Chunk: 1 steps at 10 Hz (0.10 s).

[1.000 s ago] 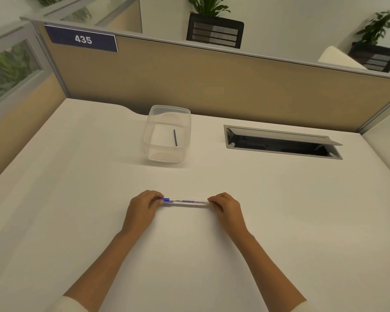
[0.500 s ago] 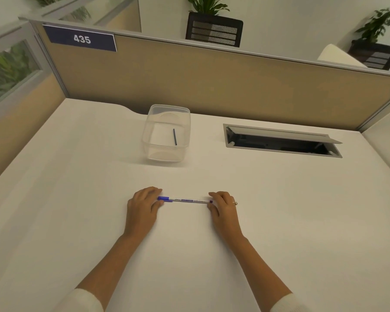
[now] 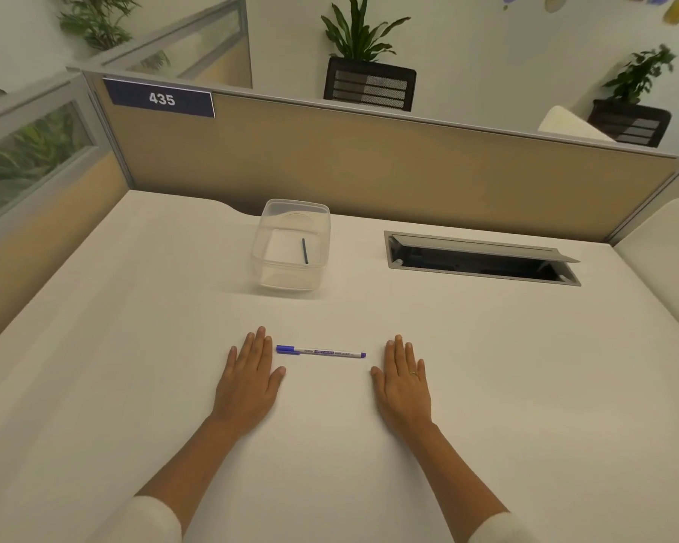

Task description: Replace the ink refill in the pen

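You have let go of the pen [image 3: 320, 352]: half a second ago your fingertips pinched both of its ends, and now it lies alone on the white desk [image 3: 487, 386], crosswise, blue cap end to the left. Your left hand [image 3: 249, 380] lies flat, palm down, fingers straight and together, just off the cap end at the pen's 8 o'clock, not touching it. Your right hand [image 3: 403, 382] lies the same way, flat and empty, a ring on one finger, at the pen's 4 o'clock, a small gap from the pen's right tip. Neither hand holds anything.

At 12 o'clock from the pen, well apart, stands a clear plastic container [image 3: 291, 244], open at the top. A thin dark refill [image 3: 305, 250] lies on its floor, toward the right wall. At about 2 o'clock is a cable hatch [image 3: 483, 258] sunk in the desk, its lid raised. Behind runs a tan partition [image 3: 369, 162] with a blue plate [image 3: 160, 99] reading 435 at 11 o'clock.
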### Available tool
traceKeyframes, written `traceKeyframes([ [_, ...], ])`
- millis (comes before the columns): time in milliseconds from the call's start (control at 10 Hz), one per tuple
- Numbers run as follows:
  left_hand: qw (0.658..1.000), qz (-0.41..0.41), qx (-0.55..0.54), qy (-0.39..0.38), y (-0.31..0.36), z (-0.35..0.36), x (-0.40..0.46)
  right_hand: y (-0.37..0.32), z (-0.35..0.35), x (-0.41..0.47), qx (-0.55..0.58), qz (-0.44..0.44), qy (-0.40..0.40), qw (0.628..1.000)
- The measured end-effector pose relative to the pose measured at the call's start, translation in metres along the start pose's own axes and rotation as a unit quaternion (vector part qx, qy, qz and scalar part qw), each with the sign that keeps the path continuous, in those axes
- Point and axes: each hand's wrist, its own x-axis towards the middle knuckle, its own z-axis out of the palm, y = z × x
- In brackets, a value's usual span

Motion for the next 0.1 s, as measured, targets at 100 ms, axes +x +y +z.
traceKeyframes([
  [100,0.999,0.004,0.016,0.039,-0.002,-0.0011,0.0016,-0.0001,-0.0042,0.0019,-0.002,-0.019,0.052,0.998],
])
